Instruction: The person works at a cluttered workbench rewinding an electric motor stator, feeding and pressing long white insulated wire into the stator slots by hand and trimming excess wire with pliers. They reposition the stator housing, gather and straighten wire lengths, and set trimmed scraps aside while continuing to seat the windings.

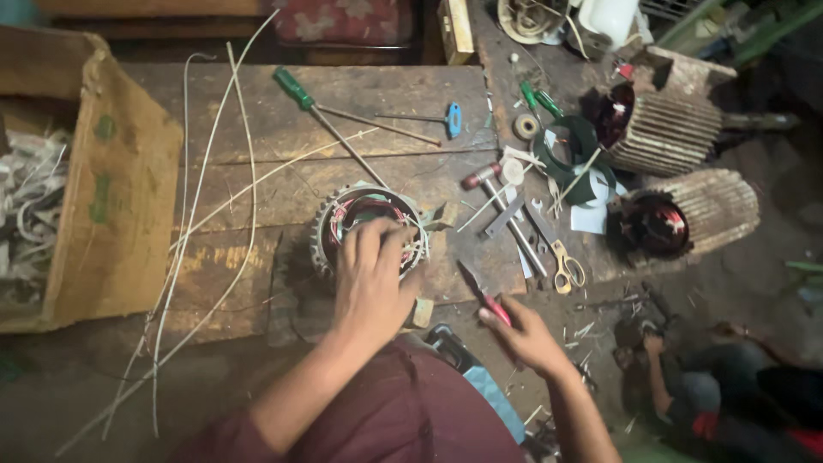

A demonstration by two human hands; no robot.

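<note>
Left arm: bare forearm enters from the near edge, running up and slightly right out of a dark red sleeve. Left hand [370, 279] lies palm down, back of hand toward the camera, fingers [367, 240] spread and curled downward at the far end, pressing onto what lies beneath.

Right arm: bare forearm rises from the near right, angled up and left. Right hand [525, 334] is turned inward, wrist slightly bent, fingers closed in a pinch at the far-left tip. The two hands are well apart.

Dim warm light, deep shadows at edges, wide-angle bending, soft blur, no glare
</note>
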